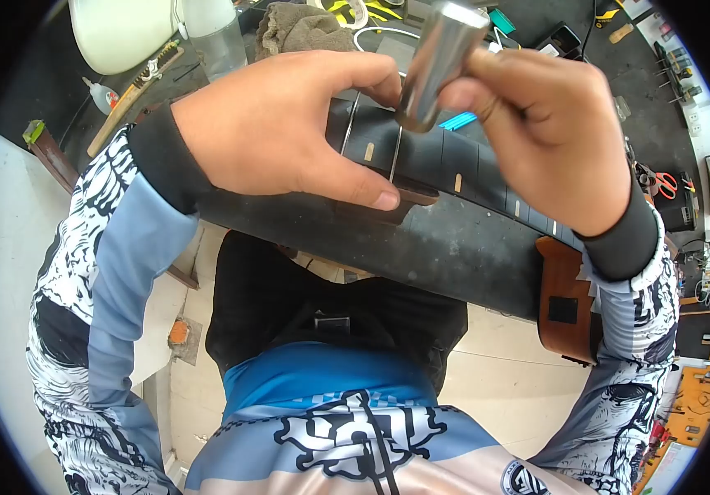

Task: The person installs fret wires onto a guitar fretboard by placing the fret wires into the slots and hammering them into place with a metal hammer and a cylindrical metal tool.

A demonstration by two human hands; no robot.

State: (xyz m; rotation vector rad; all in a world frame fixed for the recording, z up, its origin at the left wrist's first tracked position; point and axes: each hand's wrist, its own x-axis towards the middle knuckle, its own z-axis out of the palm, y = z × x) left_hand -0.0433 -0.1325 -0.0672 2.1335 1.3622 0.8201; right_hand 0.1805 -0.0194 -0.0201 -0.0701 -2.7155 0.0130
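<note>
Black and marked with pale rectangular inlays (370, 152), the fretted fingerboard (433, 161) runs beside the near edge of the dark worktop (470, 247), above a brown wooden block (371, 214). The left hand (264, 132) is spread across it, thumb beside the near end of a thin silvery fret wire (396, 157); whether it presses the wire cannot be told. The right hand (557, 124) grips a shiny cylindrical metal tool (440, 70) between thumb and curled fingers. Good control likely calls for a steady board, the tool's face kept square to the wire, light, even contact, and the left fingertips well outside its path.
</note>
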